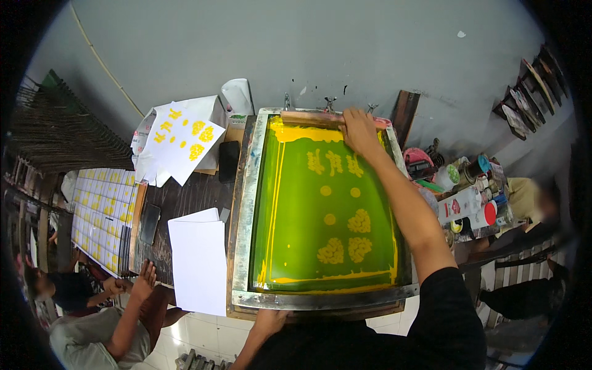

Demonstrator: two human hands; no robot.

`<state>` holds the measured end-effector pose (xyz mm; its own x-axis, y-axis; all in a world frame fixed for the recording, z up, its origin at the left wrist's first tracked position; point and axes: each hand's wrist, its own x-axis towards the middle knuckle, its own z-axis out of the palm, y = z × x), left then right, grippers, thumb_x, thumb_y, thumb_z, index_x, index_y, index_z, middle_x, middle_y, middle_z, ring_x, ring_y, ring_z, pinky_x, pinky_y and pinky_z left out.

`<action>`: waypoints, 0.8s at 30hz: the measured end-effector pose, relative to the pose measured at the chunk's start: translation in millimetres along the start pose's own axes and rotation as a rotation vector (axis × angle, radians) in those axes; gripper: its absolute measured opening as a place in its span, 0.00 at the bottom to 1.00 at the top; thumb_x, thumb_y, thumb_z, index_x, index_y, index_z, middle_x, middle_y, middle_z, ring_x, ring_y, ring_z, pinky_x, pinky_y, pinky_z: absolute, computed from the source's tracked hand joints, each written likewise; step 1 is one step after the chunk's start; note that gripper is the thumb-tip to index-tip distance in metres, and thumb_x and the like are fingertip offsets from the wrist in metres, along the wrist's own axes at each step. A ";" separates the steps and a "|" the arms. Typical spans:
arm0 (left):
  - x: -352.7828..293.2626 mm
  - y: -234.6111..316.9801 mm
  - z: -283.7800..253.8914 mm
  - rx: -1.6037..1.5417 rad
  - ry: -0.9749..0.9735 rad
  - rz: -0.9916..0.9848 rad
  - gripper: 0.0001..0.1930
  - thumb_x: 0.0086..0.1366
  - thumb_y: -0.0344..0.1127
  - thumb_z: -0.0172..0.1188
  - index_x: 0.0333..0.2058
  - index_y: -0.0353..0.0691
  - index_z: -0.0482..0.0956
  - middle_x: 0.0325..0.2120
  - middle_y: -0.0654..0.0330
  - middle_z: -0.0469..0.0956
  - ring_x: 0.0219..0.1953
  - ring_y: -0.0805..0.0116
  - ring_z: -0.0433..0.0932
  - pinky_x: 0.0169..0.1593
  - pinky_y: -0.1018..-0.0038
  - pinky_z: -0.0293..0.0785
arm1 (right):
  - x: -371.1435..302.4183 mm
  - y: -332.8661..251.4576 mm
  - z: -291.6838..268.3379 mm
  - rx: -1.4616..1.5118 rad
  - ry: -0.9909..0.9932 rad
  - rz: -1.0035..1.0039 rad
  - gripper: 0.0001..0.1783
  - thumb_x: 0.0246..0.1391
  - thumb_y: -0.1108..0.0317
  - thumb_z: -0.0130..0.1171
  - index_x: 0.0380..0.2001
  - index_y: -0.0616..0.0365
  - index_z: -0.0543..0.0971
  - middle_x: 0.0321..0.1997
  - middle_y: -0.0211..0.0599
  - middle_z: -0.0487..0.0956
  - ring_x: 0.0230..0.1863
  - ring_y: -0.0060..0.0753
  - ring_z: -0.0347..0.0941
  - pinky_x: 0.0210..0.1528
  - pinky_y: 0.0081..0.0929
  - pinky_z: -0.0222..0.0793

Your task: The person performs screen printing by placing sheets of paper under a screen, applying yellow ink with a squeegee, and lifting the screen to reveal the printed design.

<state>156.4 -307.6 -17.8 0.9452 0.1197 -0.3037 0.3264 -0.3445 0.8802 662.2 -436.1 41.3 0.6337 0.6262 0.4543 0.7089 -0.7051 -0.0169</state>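
Observation:
A silk-screen printing frame (246,203) with a green mesh (296,216) lies in front of me. The mesh carries yellow character shapes, dots and heart-like clusters, with yellow ink (308,132) pooled along its far end. At that far end my right hand (361,131) is closed on the right part of a long wooden squeegee (311,119), which lies crosswise in the ink. My left hand (271,319) is at the frame's near edge, left of the middle. Its fingers are hidden by the frame.
Left of the frame are a white paper stack (198,262), printed yellow sheets (179,137) and two phones (229,161) (150,223). Ink containers (478,165) crowd a stand at right. A drying rack (68,132) and a seated person (105,333) are at left.

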 end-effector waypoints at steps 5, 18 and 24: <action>-0.2 -8.6 6.1 -0.098 0.056 0.006 0.06 0.69 0.31 0.58 0.35 0.34 0.80 0.27 0.53 0.80 0.32 0.55 0.80 0.40 0.60 0.75 | -2.5 -11.6 -5.7 0.013 -0.085 -0.017 0.16 0.58 0.65 0.64 0.44 0.60 0.73 0.45 0.48 0.79 0.52 0.52 0.72 0.52 0.47 0.64; -2.4 -3.7 0.7 0.023 0.041 0.030 0.07 0.68 0.33 0.56 0.35 0.38 0.81 0.30 0.53 0.82 0.37 0.50 0.81 0.44 0.57 0.75 | -10.4 -16.2 -8.2 0.051 -0.101 0.025 0.18 0.54 0.65 0.66 0.45 0.60 0.74 0.44 0.46 0.80 0.50 0.51 0.74 0.52 0.45 0.64; -3.7 -2.5 0.8 0.024 0.006 -0.021 0.06 0.67 0.31 0.58 0.35 0.37 0.82 0.34 0.52 0.83 0.42 0.51 0.81 0.47 0.56 0.75 | -11.3 -12.8 -12.5 -0.002 -0.039 -0.024 0.17 0.54 0.66 0.66 0.44 0.60 0.75 0.44 0.46 0.80 0.50 0.51 0.74 0.52 0.45 0.65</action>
<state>152.1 -307.9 -19.1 0.9380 0.1324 -0.3204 0.3466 -0.3637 0.8646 642.1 -438.3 47.5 0.6283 0.6554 0.4193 0.7234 -0.6904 -0.0047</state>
